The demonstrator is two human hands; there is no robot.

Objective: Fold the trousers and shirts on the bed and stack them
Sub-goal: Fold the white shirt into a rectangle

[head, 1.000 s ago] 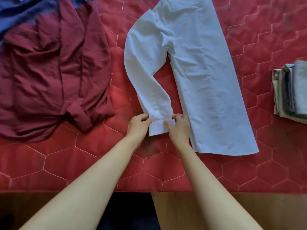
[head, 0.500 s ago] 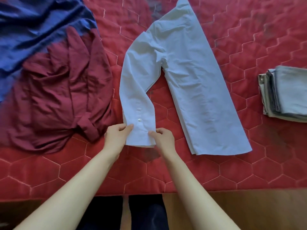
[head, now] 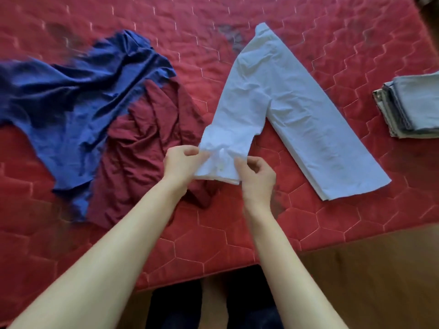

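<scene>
Both hands, the left hand (head: 181,160) and right hand (head: 255,174), pinch the white shirt's (head: 297,115) sleeve end (head: 219,163), with the shirt's long body off to the right.

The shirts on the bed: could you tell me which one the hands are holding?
The white shirt: left hand and right hand pinch its sleeve cuff. The blue shirt and maroon shirt lie crumpled, untouched.

Both hands have lifted the cuff (head: 219,163) off the bed (head: 308,217) and carried it up toward the shoulder, so the sleeve (head: 235,129) now bunches and doubles over. The left hand (head: 181,160) and right hand (head: 257,173) have shifted up too, apparently pinching its edges.
</scene>
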